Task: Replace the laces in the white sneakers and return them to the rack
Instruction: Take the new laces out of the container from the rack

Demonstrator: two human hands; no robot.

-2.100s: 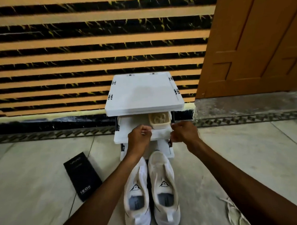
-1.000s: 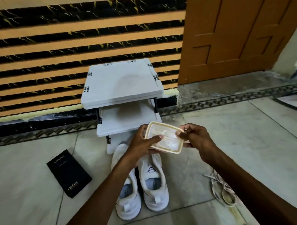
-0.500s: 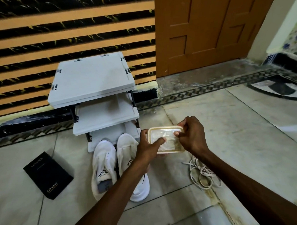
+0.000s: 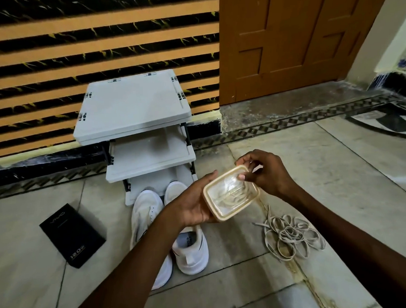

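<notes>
Ahead: white three-tier plastic rack (image 4: 130, 105), top and middle shelves bare. Bottom shelf front blocked by toes of white sneaker pair (image 4: 145, 210). Bare floor strip (image 4: 118, 227) between sneakers and black rectangular box (image 4: 71, 234). Right of sneakers: tangled beige laces (image 4: 291, 233); gap between overhung by left hand (image 4: 195, 205), right hand (image 4: 265, 174) gripping clear beige-rimmed container (image 4: 231, 192).

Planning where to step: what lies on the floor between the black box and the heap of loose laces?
Head view: the pair of white sneakers stands between the black box and the loose laces.
</notes>
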